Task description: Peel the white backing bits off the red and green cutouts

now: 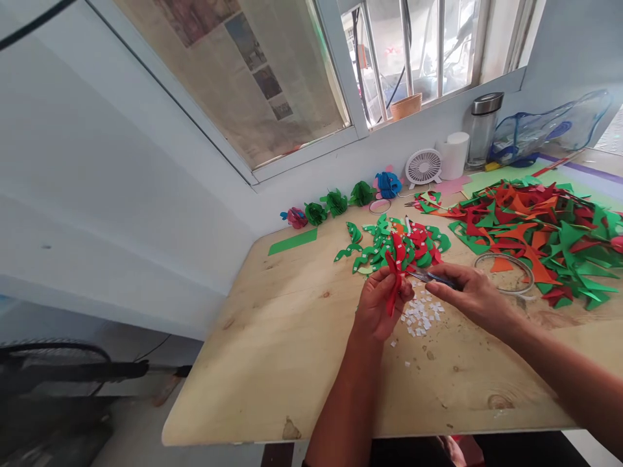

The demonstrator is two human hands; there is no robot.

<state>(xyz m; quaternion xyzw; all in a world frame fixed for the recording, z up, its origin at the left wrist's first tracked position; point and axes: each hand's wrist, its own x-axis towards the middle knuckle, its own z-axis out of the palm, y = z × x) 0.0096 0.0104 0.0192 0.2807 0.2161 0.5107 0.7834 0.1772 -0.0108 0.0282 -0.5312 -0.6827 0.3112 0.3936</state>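
My left hand (378, 303) is closed on a narrow red paper piece (392, 288), held upright between thumb and fingers. My right hand (470, 290) grips a slim metal tool (429, 277) with a dark end; its tip points left and meets or nearly meets the red paper. I cannot make out whether it is scissors or tweezers. Small white squares (421, 314) lie scattered just below both hands. Beyond them is a pile of green and red curved paper cutouts (377, 250), many bearing white squares.
On the right lies a large heap of red, orange and green paper scraps (535, 227), with a tape roll (503, 274) at its near edge. Paper ornaments (335, 202), a small white fan (423, 168) and a glass bottle (483, 133) line the wall. A green strip (293, 242) lies left.
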